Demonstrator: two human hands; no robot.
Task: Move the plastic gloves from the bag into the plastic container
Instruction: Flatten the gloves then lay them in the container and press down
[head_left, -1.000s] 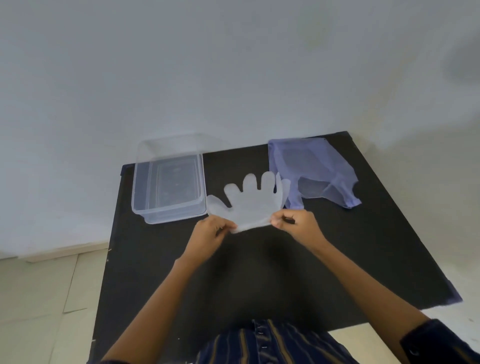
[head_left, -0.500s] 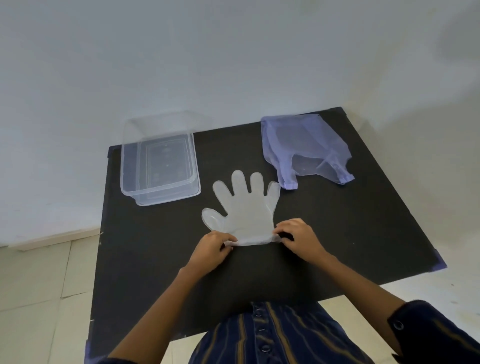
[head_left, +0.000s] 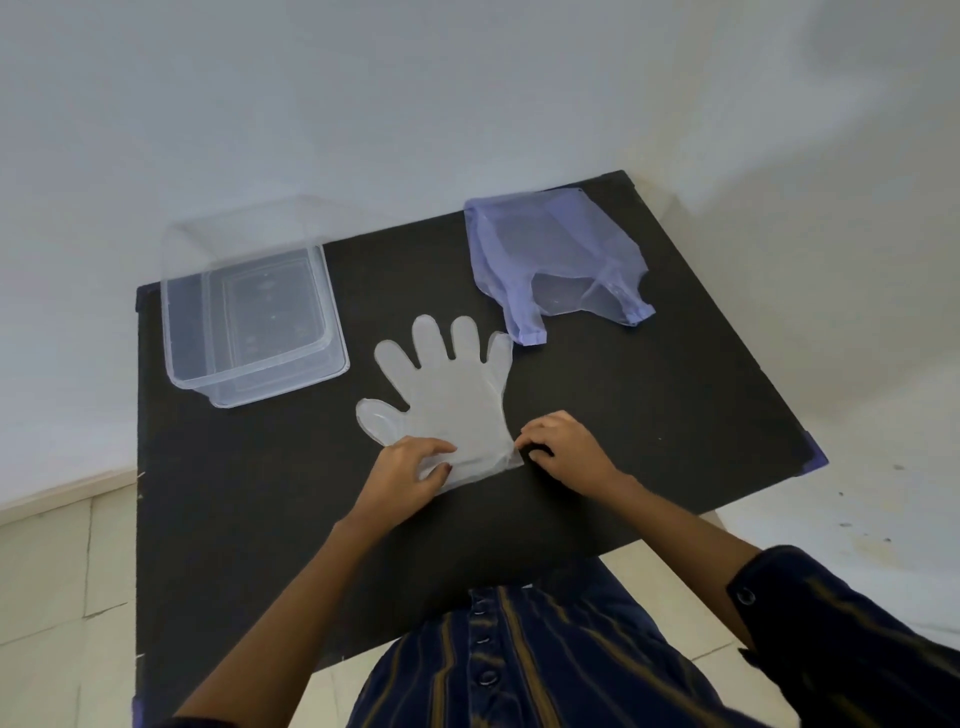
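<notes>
Both of my hands rested on the near edge of a clear plastic glove, which lay flat on the black table, its fingers pointing away from me. My left hand pressed down on the cuff's left corner, fingers curled with the thumb lying across the film. My right hand was at the cuff's right corner, fingers bent under; whether it pinched the edge or only touched it, I could not tell. I judged that I had the cuff pinned at both corners to keep the thin film spread and smooth, ready to fold or lift. Both forearms reached forward from my striped shirt, angled inward. Farther off to the left stood the clear plastic container, open and, as far as I could see, empty. Farther off to the right lay the pale purple bag, limp, its handles toward me and one just beside the glove's fingertips.
</notes>
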